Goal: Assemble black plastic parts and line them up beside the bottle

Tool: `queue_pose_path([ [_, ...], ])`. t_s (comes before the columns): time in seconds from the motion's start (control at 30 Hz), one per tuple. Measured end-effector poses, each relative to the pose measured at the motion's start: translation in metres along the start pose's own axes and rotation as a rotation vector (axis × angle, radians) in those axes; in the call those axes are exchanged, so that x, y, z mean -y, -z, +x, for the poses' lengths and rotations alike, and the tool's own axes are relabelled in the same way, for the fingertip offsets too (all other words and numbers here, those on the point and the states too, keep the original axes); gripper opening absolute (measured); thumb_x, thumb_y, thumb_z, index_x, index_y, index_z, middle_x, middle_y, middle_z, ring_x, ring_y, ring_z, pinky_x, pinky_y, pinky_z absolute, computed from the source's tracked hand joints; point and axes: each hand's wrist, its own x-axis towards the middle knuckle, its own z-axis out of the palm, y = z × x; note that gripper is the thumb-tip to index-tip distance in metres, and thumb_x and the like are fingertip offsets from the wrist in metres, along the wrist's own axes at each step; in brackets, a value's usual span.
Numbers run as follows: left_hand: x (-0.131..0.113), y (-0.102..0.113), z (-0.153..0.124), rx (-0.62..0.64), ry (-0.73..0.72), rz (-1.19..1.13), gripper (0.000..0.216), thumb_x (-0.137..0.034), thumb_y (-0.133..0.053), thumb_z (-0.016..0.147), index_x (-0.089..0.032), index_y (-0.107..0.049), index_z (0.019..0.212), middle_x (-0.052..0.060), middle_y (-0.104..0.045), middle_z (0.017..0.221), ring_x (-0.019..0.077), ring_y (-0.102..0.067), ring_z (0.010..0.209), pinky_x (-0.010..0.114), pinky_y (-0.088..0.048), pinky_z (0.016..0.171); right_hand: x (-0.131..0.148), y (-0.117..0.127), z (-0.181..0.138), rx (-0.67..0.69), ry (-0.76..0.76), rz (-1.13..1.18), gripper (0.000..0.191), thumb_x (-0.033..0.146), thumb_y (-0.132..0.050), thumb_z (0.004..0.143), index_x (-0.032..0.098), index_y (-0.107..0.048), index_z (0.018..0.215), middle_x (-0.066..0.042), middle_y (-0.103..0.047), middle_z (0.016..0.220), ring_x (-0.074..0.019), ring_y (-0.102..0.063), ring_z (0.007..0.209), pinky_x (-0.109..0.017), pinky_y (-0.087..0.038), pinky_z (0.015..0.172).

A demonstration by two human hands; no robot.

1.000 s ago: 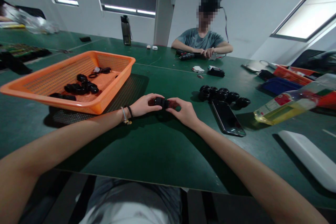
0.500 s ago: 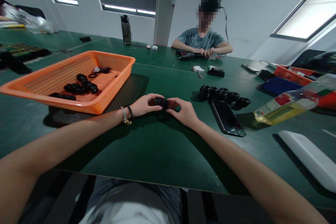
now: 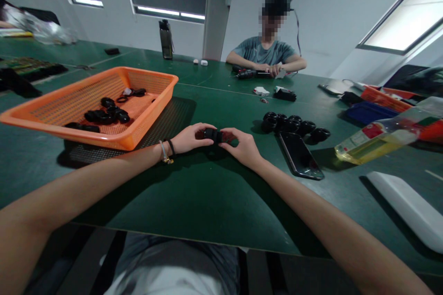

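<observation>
Just above the green table (image 3: 207, 193), a small black ribbed cylindrical part (image 3: 212, 135) sits between my two hands. My left hand (image 3: 189, 138) pinches its left end between thumb and fingers. From the other side, my right hand (image 3: 242, 146) grips its right end with thumb and forefinger. The fingers partly cover the part, so its exact kind is unclear. Several similar black round parts (image 3: 292, 124) stand in a cluster to the right. More black pieces (image 3: 107, 113) and a ring lie in the orange basket (image 3: 152, 124) on the left.
A phone (image 3: 300, 154) lies right of my hands, near a tilted bottle of yellow liquid (image 3: 377, 136) and a white slab (image 3: 404, 207). Across the table sits a person (image 3: 266, 50) beside a power drill (image 3: 245, 73). A dark water bottle (image 3: 166, 40) stands farther back.
My hands and the black part stay almost in place, with only a slight shift of the right fingers. The person opposite moves their hand a little.
</observation>
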Motion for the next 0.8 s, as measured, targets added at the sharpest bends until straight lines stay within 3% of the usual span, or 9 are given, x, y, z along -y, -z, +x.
queue_pose_path([
  [0.8,-0.0006,0.0006,-0.0003,0.0,-0.004,0.031,0.046,-0.036,-0.062,0.072,-0.015,-0.054,0.112,0.008,-0.059,0.102,0.0169,-0.057,0.086,0.031,-0.046,0.078,-0.0002,0.0003,0.0004,0.01,-0.019,-0.008,0.022,0.02,-0.064,0.072,0.019,-0.062,0.094,-0.003,-0.069,0.08,-0.0162,-0.064,0.071,-0.032,-0.052,0.069],
])
